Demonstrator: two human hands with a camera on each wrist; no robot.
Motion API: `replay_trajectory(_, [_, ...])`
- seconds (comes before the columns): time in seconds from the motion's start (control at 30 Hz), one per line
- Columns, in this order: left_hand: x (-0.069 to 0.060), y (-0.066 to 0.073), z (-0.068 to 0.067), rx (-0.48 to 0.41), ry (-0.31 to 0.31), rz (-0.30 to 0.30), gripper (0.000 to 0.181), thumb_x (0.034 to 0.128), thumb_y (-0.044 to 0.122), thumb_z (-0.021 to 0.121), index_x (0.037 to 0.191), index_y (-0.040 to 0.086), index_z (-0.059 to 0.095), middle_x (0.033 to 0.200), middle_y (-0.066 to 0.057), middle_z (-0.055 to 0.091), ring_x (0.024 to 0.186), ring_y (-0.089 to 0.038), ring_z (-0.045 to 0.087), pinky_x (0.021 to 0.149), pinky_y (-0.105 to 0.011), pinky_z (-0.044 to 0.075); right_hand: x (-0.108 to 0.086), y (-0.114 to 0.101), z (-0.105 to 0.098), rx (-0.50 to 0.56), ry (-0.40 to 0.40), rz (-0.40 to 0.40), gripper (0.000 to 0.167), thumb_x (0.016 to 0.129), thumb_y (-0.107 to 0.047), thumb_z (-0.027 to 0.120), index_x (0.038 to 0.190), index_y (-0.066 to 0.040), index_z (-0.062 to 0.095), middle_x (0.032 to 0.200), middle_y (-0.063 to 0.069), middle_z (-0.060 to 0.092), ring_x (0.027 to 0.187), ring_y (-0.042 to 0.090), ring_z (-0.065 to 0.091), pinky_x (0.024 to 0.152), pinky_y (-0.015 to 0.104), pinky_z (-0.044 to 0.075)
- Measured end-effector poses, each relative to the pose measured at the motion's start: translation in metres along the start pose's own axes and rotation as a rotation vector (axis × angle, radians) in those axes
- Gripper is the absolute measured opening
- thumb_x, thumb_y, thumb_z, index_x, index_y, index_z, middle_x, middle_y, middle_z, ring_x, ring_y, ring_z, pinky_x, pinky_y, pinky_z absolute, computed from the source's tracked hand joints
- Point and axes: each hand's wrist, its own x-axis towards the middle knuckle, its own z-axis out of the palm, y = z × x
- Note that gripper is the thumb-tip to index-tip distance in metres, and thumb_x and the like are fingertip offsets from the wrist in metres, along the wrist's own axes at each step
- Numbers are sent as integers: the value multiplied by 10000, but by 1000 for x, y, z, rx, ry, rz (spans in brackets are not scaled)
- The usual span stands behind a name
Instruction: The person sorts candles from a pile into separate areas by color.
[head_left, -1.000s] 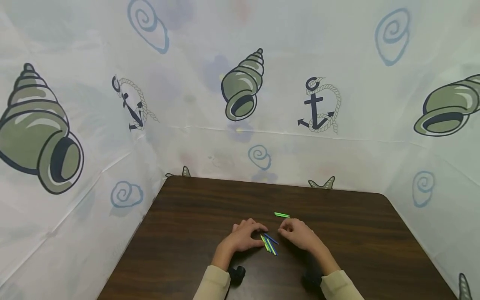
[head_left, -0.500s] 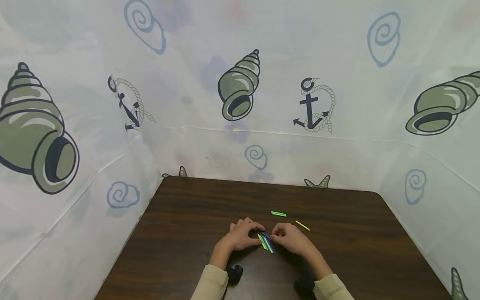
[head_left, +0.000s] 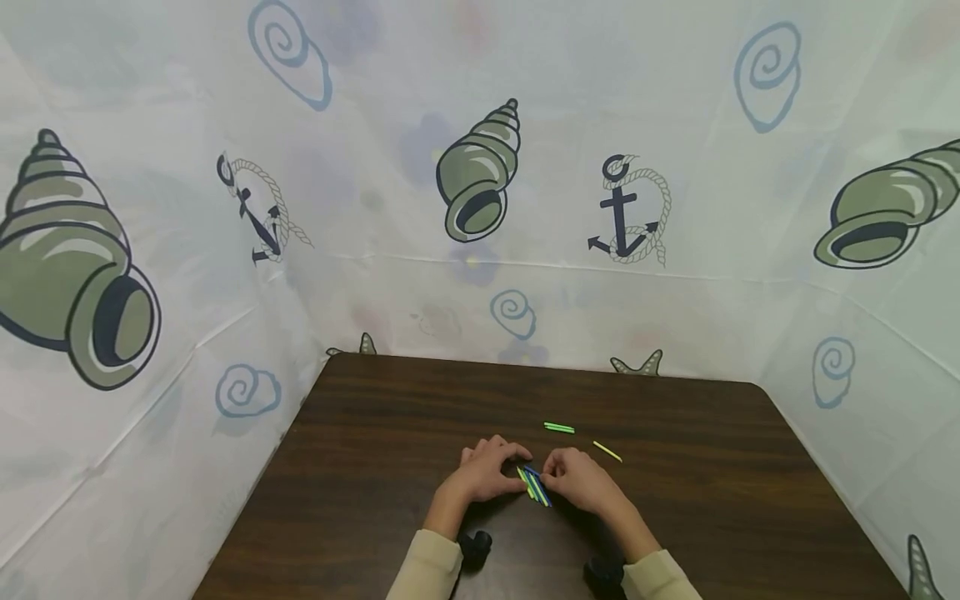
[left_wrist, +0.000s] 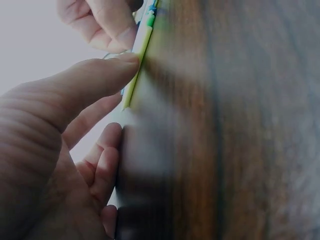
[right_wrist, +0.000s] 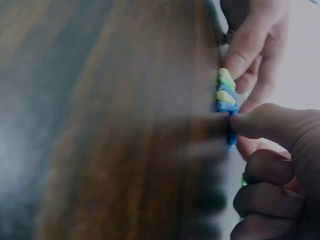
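Observation:
A small bunch of thin green, yellow and blue sticks (head_left: 536,490) lies on the brown table between both hands. My left hand (head_left: 486,472) holds it from the left, thumb and index finger bent about it. In the left wrist view the left thumb (left_wrist: 112,72) presses on a yellow stick (left_wrist: 131,92). My right hand (head_left: 581,478) pinches a blue stick (right_wrist: 232,137) at the right side of the bunch. The right thumb (right_wrist: 270,122) shows against this stick, while its other fingers are curled. The fingers partly hide the sticks.
Two green sticks (head_left: 559,427) lie side by side farther back on the table (head_left: 405,400). A single yellow stick (head_left: 607,452) lies to the right, behind the right hand. White sheets (head_left: 375,167) with printed shells and anchors stand around the table.
My right hand has moved left to the bunch and now touches its blue stick. The lone yellow stick has come into view behind it. My left hand has stayed in place.

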Motion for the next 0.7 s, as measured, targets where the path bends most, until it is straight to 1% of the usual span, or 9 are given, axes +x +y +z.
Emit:
replay_trajectory(0.13, [0, 2, 1, 7, 7, -6, 420, 947, 416, 831, 1341, 342, 706, 1229, 29, 577, 1041, -155, 440, 887, -433, 271, -1, -4, -1, -17, 9, 22, 106, 974, -141, 746, 876, -128, 709, 681, -42, 565, 589, 110, 491, 546, 275, 387])
replay_trajectory(0.27, [2, -2, 4, 5, 5, -23, 428, 938, 395, 845, 1339, 339, 705, 1230, 37, 576, 1042, -153, 438, 894, -438, 273, -2, -8, 2, -67, 16, 64, 92, 949, -142, 745, 866, -148, 704, 695, -50, 599, 619, 120, 533, 577, 301, 420])
replay_trajectory(0.37, [2, -4, 6, 3, 12, -23, 427, 934, 396, 851, 1331, 336, 707, 1216, 38, 576, 1032, -153, 438, 884, -436, 275, -3, -10, 4, -83, 20, 97, 86, 945, -154, 746, 872, -157, 701, 703, -47, 618, 628, 134, 555, 584, 324, 434])
replay_trajectory(0.6, [-2, 5, 0, -7, 3, -17, 422, 938, 407, 843, 1332, 343, 706, 1202, 37, 569, 1027, -150, 425, 879, -429, 264, -6, -6, 1, -39, 20, 103, 72, 953, -168, 732, 893, -144, 701, 700, -39, 617, 613, 130, 538, 574, 316, 425])
replay_trajectory(0.7, [-2, 5, 0, 2, 11, -4, 429, 936, 412, 844, 1336, 345, 705, 1214, 28, 573, 1030, -153, 430, 873, -418, 264, -7, -3, -1, -9, 31, 111, 71, 961, -175, 721, 915, -126, 698, 705, -28, 602, 608, 128, 519, 572, 307, 416])
